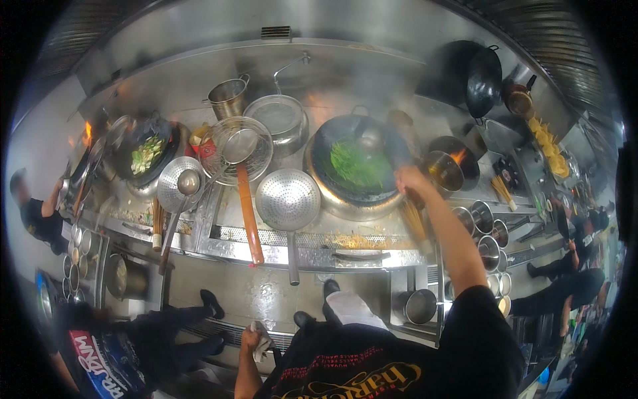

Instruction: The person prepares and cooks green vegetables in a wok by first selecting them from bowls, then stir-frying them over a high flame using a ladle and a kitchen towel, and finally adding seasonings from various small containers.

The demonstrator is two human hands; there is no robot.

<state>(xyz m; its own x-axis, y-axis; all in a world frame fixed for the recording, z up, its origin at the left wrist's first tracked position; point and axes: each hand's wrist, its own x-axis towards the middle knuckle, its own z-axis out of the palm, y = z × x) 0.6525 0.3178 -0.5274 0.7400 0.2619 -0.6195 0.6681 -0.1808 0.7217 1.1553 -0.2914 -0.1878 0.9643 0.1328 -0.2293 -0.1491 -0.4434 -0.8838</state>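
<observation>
My right hand (412, 180) is closed around the handle of a ladle at the right rim of a large wok (323, 142). The ladle's metal bowl (371, 137) is over the back part of the wok, blurred by steam. Bright green leafy vegetables (356, 164) lie in the wok, which sits on a round burner ring (344, 212). Low at my side, my left hand (250, 338) grips a folded pale cloth (264, 344). A perforated strainer (288, 199) rests just left of the wok, its handle jutting past the stove's front edge.
Left of the strainer lie a wire skimmer (264, 164) and a wooden-handled ladle (249, 214). Flames show by a pot (446, 169) at the right. A bamboo brush (416, 224) stands near my forearm. Another person (144, 339) is behind at the left; metal containers (482, 214) stand right.
</observation>
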